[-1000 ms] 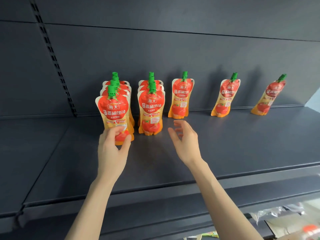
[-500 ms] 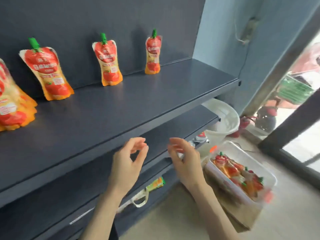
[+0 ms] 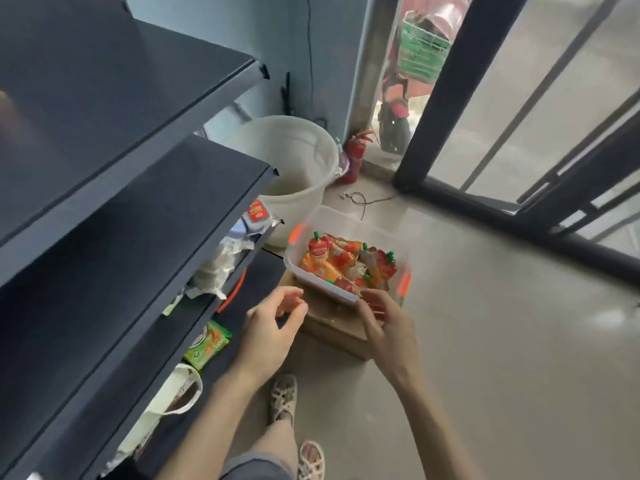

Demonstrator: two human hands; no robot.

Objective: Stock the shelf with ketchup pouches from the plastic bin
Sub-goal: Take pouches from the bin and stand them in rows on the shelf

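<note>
Ketchup pouches [image 3: 341, 263] lie jumbled in the clear plastic bin [image 3: 360, 223], which sits on a cardboard box [image 3: 332, 323] on the floor just beside the end of the shelf [image 3: 156, 188], probably raised there to shorten the reach. The left hand [image 3: 273, 329] hovers near the bin's near rim, its grip loose, half open and empty. The right hand [image 3: 389, 327] reaches to the rim's corner, its grip also relaxed with nothing in it, apparently poised to pick. The pouches show red and orange print with green caps, but blur leaves the writing unreadable, as on the red-topped packet [image 3: 258, 211] lower down.
</note>
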